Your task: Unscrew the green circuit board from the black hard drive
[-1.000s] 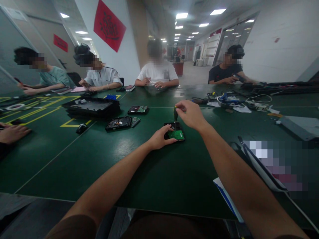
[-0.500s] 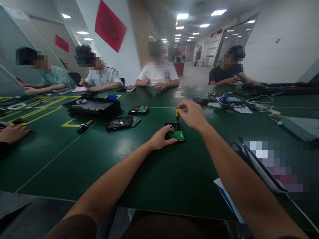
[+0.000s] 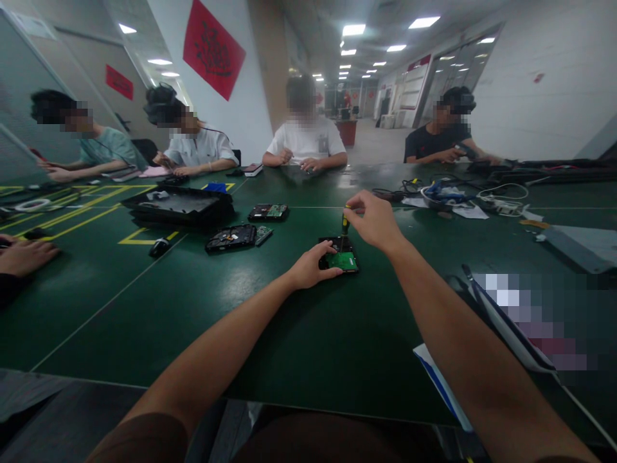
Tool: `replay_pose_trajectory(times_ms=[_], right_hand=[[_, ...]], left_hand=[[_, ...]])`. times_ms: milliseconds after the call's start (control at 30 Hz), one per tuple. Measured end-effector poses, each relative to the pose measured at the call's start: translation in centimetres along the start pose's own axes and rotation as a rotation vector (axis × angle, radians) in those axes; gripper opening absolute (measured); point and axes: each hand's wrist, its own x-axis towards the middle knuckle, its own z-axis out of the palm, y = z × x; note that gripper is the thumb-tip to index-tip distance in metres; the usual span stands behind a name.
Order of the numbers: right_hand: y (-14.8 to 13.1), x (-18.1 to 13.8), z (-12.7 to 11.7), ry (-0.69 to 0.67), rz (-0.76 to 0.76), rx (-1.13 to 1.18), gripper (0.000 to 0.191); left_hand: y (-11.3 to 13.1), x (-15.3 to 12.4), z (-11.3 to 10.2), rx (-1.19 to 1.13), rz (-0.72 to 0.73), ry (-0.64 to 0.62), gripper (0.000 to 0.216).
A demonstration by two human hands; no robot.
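Note:
A hard drive with a green circuit board facing up lies on the dark green table. My left hand grips its left edge, fingers wrapped round it. My right hand hovers above the drive and pinches the top of a small black and yellow screwdriver. The screwdriver stands upright with its tip on the far part of the drive.
Two more opened drives and a black tray lie to the left. Cables and parts sit at the right, papers near my right arm. Several people sit round the table; another person's hand rests at far left.
My right hand has shifted slightly about the screwdriver's top, fingers turning. The left hand and the drive have stayed put.

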Motion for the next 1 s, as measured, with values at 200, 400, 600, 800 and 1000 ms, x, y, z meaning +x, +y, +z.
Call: replay_pose_trajectory(times_ms=[200, 400, 600, 800, 1000], right_hand=[[-0.14, 0.0, -0.03, -0.014, -0.035, 0.012, 0.009], [0.02, -0.05, 0.05, 0.014, 0.022, -0.017, 0.01], [-0.1, -0.02, 0.06, 0.003, 0.001, 0.0, 0.009], [-0.1, 0.02, 0.01, 0.028, 0.008, -0.037, 0.008], [-0.2, 0.03, -0.08, 0.012, 0.01, -0.008, 0.01]], left_hand=[[-0.04, 0.0, 0.1, 0.001, 0.01, 0.009, 0.058], [-0.3, 0.06, 0.26, -0.001, 0.02, 0.021, 0.058], [-0.3, 0.07, 0.24, -0.003, 0.013, 0.017, 0.058], [-0.15, 0.05, 0.14, -0.006, -0.003, 0.005, 0.058], [-0.1, 0.03, 0.1, -0.016, 0.004, 0.01, 0.058]])
